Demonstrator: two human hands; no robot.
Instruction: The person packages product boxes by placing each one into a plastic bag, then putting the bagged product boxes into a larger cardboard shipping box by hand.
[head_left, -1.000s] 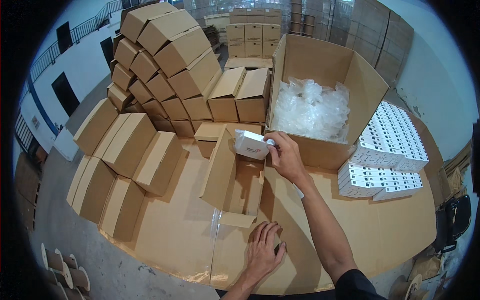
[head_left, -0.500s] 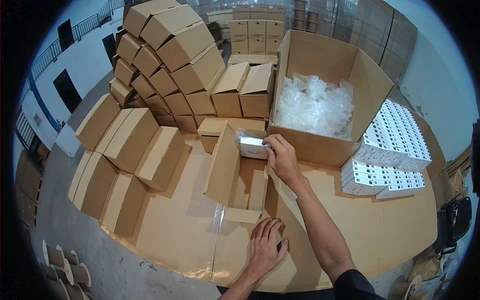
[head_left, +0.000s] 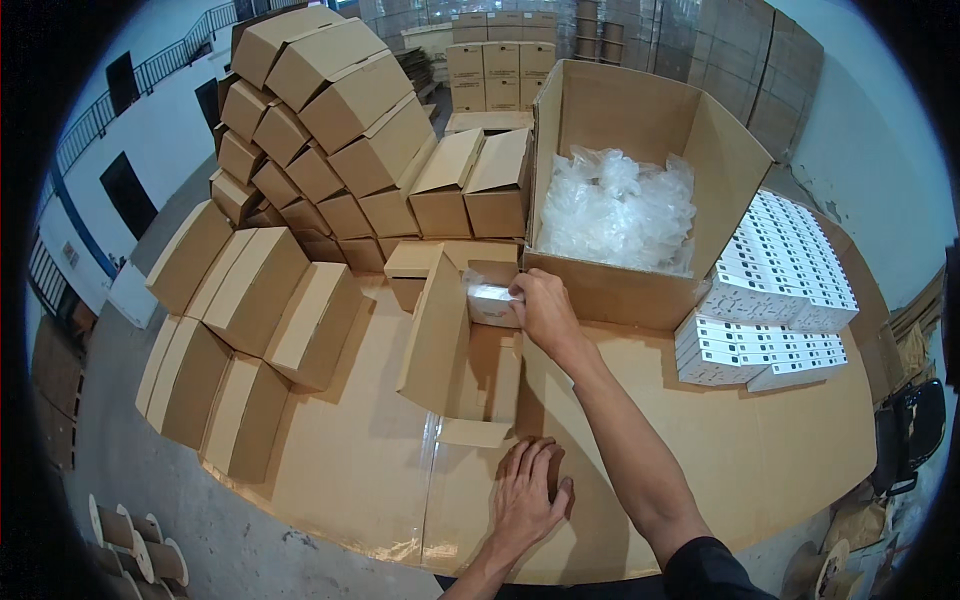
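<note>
My right hand [head_left: 545, 310] grips a small clear-wrapped white packet [head_left: 490, 300] and holds it inside the far end of an open small cardboard box [head_left: 440, 345] that lies on the cardboard-covered table [head_left: 760, 450]. The box's long lid flap stands up on its left. My left hand [head_left: 528, 495] rests flat, fingers spread, on the table just in front of the box's near flap [head_left: 473, 433].
A large open carton [head_left: 640, 110] filled with clear plastic bags [head_left: 620, 205] stands behind the box. Stacks of small white boxes [head_left: 775, 300] lie to the right. Many closed brown boxes [head_left: 300, 150] are piled at left and behind. Empty spools [head_left: 130, 530] sit on the floor at lower left.
My right hand has lowered the wrapped packet from above the small box down into its far end. The left hand has stayed flat on the table.
</note>
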